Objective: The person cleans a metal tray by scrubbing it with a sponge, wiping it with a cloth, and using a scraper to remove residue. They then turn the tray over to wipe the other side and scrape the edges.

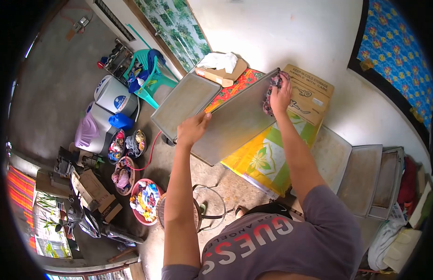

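Note:
A large grey metal tray (239,123) is held tilted above the table, its long upper edge rising to the right. My left hand (193,129) is closed on the tray's left end, thumb along the edge. My right hand (280,95) is closed on a bunched dark pink patterned cloth (268,99), which touches the tray at its upper right end. Behind my left hand lies a second metal tray (186,97), flat and apart from my fingers. Under the held tray, the table shows a yellow, green and white floral cover (259,163).
A flattened cardboard box (314,91) and an open carton with white material (221,67) lie on the table. More trays (358,170) lean at right. A round metal stool frame (211,205), laundry basins (146,200), a green chair (153,86) and a washing machine (114,95) stand left.

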The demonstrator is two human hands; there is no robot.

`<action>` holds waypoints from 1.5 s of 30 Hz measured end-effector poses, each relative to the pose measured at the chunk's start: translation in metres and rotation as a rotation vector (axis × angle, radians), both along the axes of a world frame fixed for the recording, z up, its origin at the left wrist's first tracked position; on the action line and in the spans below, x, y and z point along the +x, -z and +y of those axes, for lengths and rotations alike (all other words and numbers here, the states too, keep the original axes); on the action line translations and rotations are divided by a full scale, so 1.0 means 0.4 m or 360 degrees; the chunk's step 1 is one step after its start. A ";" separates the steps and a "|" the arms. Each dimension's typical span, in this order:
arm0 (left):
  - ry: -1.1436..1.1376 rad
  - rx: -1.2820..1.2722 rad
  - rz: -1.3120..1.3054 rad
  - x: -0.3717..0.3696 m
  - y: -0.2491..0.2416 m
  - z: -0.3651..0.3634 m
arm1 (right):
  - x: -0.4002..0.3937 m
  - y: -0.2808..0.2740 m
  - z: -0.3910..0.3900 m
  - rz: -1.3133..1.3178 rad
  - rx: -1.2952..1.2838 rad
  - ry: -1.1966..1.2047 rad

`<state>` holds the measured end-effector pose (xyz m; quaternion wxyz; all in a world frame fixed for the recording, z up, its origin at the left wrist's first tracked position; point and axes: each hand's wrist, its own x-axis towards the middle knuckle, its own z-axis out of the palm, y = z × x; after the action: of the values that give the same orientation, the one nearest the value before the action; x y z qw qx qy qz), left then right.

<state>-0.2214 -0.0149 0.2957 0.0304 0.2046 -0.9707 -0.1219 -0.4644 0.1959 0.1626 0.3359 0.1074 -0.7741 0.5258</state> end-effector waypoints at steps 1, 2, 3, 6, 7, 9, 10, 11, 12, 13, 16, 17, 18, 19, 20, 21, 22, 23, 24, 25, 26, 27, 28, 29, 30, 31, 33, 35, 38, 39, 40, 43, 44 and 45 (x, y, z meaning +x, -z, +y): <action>0.0002 -0.0010 -0.0005 -0.001 -0.001 0.001 | -0.002 0.036 -0.006 0.0019 -0.0056 0.0047; 0.0003 -0.0004 0.0016 -0.001 0.001 0.001 | -0.001 0.074 -0.010 0.0037 -0.0110 0.0094; 0.0002 0.0003 0.0036 -0.001 0.005 -0.001 | 0.006 0.116 -0.010 0.0053 -0.0137 0.0096; -0.0026 0.0012 -0.0017 -0.006 0.000 0.001 | 0.040 0.260 -0.017 -0.0145 -0.0350 0.0143; -0.0039 0.0011 -0.0057 -0.008 -0.004 0.002 | 0.044 0.309 -0.013 -0.0401 -0.0357 0.0106; -0.0051 0.0008 -0.0083 -0.006 -0.006 0.001 | 0.055 0.369 0.003 -0.0916 -0.0368 0.0031; -0.0057 0.0008 -0.0092 -0.006 -0.006 0.001 | 0.053 0.375 0.008 -0.0939 -0.0376 0.0004; -0.0054 -0.0024 -0.0075 -0.006 -0.004 0.001 | 0.045 0.378 0.013 -0.0958 -0.0384 -0.0024; -0.0053 -0.0056 -0.0053 -0.006 -0.001 0.000 | 0.037 0.360 0.018 -0.0973 -0.0392 -0.0055; -0.0054 -0.0086 -0.0037 -0.005 0.004 0.000 | 0.041 0.298 0.023 -0.0942 -0.0474 -0.0141; -0.0063 -0.0017 -0.0046 -0.005 -0.008 0.014 | -0.003 0.179 0.011 -0.0541 -0.0307 -0.0087; -0.0054 -0.0023 -0.0038 -0.006 -0.005 0.014 | 0.003 0.095 0.015 -0.0451 -0.0293 -0.0095; -0.0043 -0.0030 -0.0026 -0.008 -0.005 0.010 | 0.008 0.033 0.018 -0.0365 -0.0279 -0.0095; -0.0032 -0.0040 -0.0008 -0.011 -0.006 0.007 | 0.013 -0.025 0.019 -0.0273 -0.0267 -0.0096; -0.0033 -0.0053 -0.0012 -0.013 -0.003 0.003 | 0.013 -0.067 0.023 -0.0180 -0.0255 -0.0099; -0.0037 -0.0066 -0.0015 -0.013 0.001 0.001 | 0.012 -0.095 0.030 -0.0185 -0.0217 -0.0103; -0.0043 -0.0078 -0.0019 -0.012 0.003 -0.001 | 0.012 -0.118 0.035 -0.0190 -0.0177 -0.0108; -0.0045 -0.0082 -0.0025 -0.011 0.005 -0.004 | 0.010 -0.127 0.035 -0.0197 -0.0136 -0.0115; -0.0049 -0.0083 -0.0032 -0.010 0.003 -0.001 | -0.001 -0.124 0.034 -0.0240 -0.0115 -0.0105; -0.0053 -0.0081 -0.0043 -0.008 0.004 0.001 | -0.017 -0.113 0.035 -0.0285 -0.0090 -0.0096; -0.0060 -0.0067 -0.0034 -0.008 0.006 0.000 | -0.025 -0.095 0.040 -0.0331 -0.0064 -0.0087; -0.0065 -0.0053 -0.0026 -0.011 0.007 -0.001 | -0.028 -0.066 0.045 -0.0420 -0.0083 -0.0109; -0.0071 -0.0043 -0.0013 -0.013 0.007 -0.003 | -0.037 -0.024 0.048 -0.0505 -0.0106 -0.0131; -0.0073 -0.0037 -0.0011 -0.014 0.007 -0.006 | -0.046 0.014 0.046 -0.0583 -0.0131 -0.0153; -0.0078 -0.0033 -0.0006 -0.017 0.007 -0.011 | -0.046 0.059 0.040 -0.0641 -0.0140 -0.0091; -0.0086 -0.0029 -0.0005 -0.018 0.009 -0.016 | -0.038 0.118 0.034 -0.0702 -0.0149 -0.0032; -0.0078 -0.0043 0.0015 -0.022 0.011 -0.024 | -0.051 0.265 0.027 -0.0825 -0.0170 -0.0008; -0.0082 -0.0037 -0.0003 -0.029 0.014 -0.034 | -0.047 0.364 0.021 -0.1086 -0.0238 0.0015; -0.0103 -0.0015 -0.0039 -0.039 0.024 -0.048 | -0.012 0.531 -0.048 -0.1471 -0.0359 0.0100; -0.0107 -0.0022 -0.0028 -0.039 0.027 -0.049 | 0.009 0.563 -0.070 -0.1595 -0.0404 0.0135; -0.0111 -0.0032 -0.0014 -0.040 0.029 -0.052 | 0.074 0.522 -0.093 -0.1593 -0.0572 0.0031; -0.0143 -0.0054 0.0013 -0.039 0.018 -0.030 | 0.359 0.359 -0.195 -0.1542 -0.1088 -0.0234; -0.0155 -0.0065 0.0025 -0.040 0.021 -0.029 | 0.413 0.460 -0.269 -0.1652 -0.0936 -0.0259; -0.0169 -0.0077 0.0034 -0.041 0.024 -0.029 | 0.492 0.545 -0.357 -0.1643 -0.0820 -0.0106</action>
<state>-0.2378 -0.0266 0.2860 0.0522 0.2536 -0.9608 -0.0989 -0.2678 0.0532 -0.0554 -0.0867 -0.2240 -0.6808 0.6920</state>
